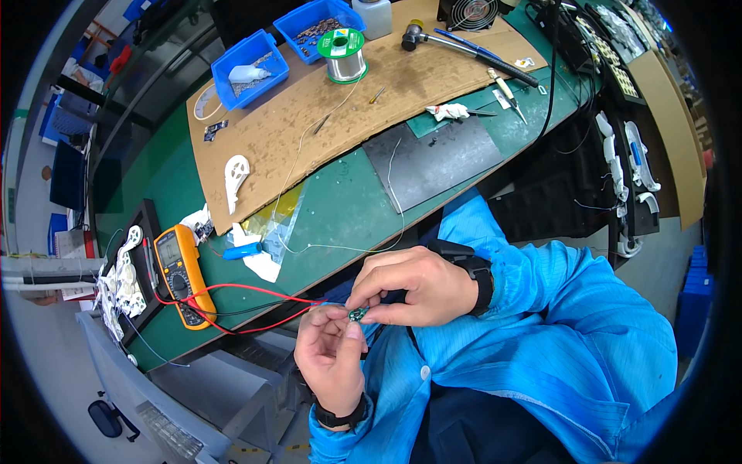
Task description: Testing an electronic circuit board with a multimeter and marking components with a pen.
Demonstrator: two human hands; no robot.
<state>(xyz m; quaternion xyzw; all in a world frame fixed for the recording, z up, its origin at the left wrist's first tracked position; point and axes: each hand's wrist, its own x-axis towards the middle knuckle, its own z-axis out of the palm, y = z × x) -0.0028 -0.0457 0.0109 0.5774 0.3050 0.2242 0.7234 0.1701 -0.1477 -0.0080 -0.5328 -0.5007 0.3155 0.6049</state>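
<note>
A small green circuit board (357,314) is pinched between the fingertips of both hands, above my lap at the near table edge. My left hand (334,359) grips it from below left, thumb up against it. From the upper right my right hand (417,288) holds its other side with thumb and fingers. Red test leads (259,288) and a black one run from the yellow multimeter (182,271) toward my hands; their ends are hidden there. A thin solder wire (340,247) curves over the table beyond my hands.
On brown cardboard (270,139) stand a solder spool (342,58), blue bins (249,71) of small parts and a hammer (464,50). A blue cylindrical cell (242,250) lies near the multimeter. A dark metal plate (440,158) and a screwdriver-like tool (506,94) lie to the right.
</note>
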